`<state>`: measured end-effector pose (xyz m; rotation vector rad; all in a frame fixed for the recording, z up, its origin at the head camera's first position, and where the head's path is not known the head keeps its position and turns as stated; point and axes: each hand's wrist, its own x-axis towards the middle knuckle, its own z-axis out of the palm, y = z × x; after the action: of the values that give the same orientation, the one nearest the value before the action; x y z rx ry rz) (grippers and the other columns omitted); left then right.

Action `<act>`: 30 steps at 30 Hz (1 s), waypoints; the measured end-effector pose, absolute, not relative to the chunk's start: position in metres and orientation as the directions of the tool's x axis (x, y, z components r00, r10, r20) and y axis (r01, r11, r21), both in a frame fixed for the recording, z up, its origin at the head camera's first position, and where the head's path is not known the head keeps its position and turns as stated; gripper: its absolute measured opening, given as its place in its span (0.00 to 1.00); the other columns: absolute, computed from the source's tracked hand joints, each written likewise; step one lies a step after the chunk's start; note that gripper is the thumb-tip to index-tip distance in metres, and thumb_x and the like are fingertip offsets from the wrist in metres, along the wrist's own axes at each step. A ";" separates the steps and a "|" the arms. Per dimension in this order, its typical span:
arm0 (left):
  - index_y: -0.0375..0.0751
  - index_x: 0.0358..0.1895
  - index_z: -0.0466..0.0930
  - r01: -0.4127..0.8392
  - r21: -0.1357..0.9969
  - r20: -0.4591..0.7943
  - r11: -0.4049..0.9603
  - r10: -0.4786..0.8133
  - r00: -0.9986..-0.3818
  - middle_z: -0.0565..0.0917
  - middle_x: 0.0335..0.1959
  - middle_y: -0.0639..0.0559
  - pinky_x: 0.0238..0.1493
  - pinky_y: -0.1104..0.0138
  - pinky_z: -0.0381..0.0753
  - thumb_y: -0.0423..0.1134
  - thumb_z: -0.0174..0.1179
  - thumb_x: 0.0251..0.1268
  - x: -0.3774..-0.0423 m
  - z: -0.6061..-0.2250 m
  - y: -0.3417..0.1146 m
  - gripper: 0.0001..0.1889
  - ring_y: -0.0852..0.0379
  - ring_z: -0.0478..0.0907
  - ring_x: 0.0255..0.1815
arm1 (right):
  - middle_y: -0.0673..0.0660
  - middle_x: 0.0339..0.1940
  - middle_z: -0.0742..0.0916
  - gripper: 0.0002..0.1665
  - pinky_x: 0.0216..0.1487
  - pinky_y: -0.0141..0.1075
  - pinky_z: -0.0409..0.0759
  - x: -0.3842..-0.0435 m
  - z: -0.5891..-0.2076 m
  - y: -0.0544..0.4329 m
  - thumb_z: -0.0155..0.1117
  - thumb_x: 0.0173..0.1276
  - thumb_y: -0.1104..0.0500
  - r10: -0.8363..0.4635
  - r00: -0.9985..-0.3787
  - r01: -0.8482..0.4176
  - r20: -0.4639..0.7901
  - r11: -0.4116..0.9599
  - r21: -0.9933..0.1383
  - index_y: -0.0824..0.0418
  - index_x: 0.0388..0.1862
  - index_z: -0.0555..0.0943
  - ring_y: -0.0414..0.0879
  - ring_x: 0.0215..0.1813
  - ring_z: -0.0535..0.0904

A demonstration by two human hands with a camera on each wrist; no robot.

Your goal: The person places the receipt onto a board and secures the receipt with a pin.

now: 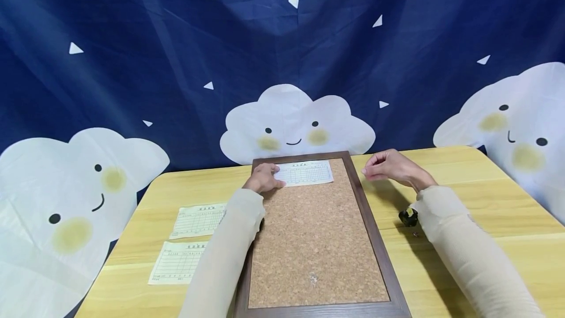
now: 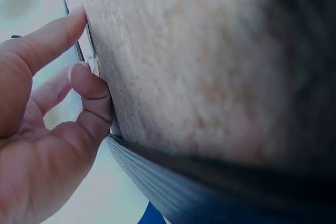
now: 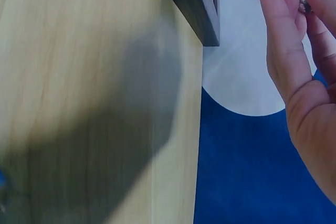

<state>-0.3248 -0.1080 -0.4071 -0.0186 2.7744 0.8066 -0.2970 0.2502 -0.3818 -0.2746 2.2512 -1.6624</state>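
A framed corkboard (image 1: 318, 239) lies on the table. A white printed form slip (image 1: 306, 172) lies flat across its top end. My left hand (image 1: 265, 179) rests on the slip's left end, thumb and forefinger spread apart; in the left wrist view, this left hand (image 2: 47, 145) sits at the board's edge. Off the board's upper right side, my right hand (image 1: 394, 167) is raised above the table. A tiny dark, shiny piece (image 3: 305, 7) is pinched between the fingertips of that right hand (image 3: 310, 93); its exact kind is too small to tell.
Two pale form slips, an upper one (image 1: 198, 221) and a lower one (image 1: 176, 263), lie left of the board, partly behind my left sleeve. A small black-and-yellow object (image 1: 408, 217) is by my right sleeve. A dark blue curtain (image 1: 282, 38) hangs behind the table (image 1: 476, 180).
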 end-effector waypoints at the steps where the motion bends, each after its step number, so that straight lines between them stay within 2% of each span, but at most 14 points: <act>1: 0.40 0.67 0.75 -0.085 0.526 -0.245 0.846 0.055 -0.968 0.72 0.69 0.45 0.70 0.56 0.66 0.41 0.71 0.62 -0.325 -0.407 -0.108 0.30 0.48 0.67 0.70 | 0.55 0.32 0.86 0.02 0.50 0.44 0.84 -0.297 -0.382 0.249 0.68 0.66 0.70 -0.341 -0.929 0.034 -0.140 0.298 -0.954 0.69 0.33 0.83 0.46 0.37 0.86; 10: 0.40 0.68 0.74 -0.094 0.537 -0.252 0.838 0.053 -0.966 0.71 0.70 0.44 0.70 0.55 0.65 0.41 0.71 0.62 -0.323 -0.408 -0.108 0.30 0.48 0.65 0.71 | 0.52 0.30 0.86 0.03 0.46 0.37 0.85 -0.300 -0.382 0.241 0.68 0.65 0.71 -0.288 -0.950 0.051 -0.123 0.244 -0.968 0.66 0.33 0.83 0.43 0.35 0.86; 21: 0.40 0.67 0.74 -0.100 0.541 -0.251 0.835 0.047 -0.967 0.72 0.69 0.44 0.70 0.55 0.65 0.40 0.71 0.62 -0.324 -0.407 -0.107 0.30 0.48 0.66 0.70 | 0.52 0.27 0.86 0.03 0.41 0.36 0.86 -0.306 -0.385 0.228 0.71 0.62 0.71 -0.237 -0.967 0.048 -0.092 0.186 -0.981 0.68 0.32 0.84 0.41 0.31 0.85; 30: 0.38 0.67 0.75 -0.032 0.531 -0.221 0.847 0.102 -0.970 0.72 0.69 0.43 0.71 0.56 0.64 0.41 0.70 0.63 -0.322 -0.404 -0.110 0.30 0.46 0.65 0.71 | 0.50 0.27 0.87 0.04 0.42 0.35 0.85 -0.309 -0.383 0.218 0.72 0.62 0.70 -0.204 -0.976 0.031 -0.072 0.202 -0.979 0.69 0.34 0.84 0.40 0.31 0.86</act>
<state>-0.3216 -0.1099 -0.4038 0.0537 2.7834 0.8060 -0.3092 0.2178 -0.3832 -0.1673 2.2838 -1.8677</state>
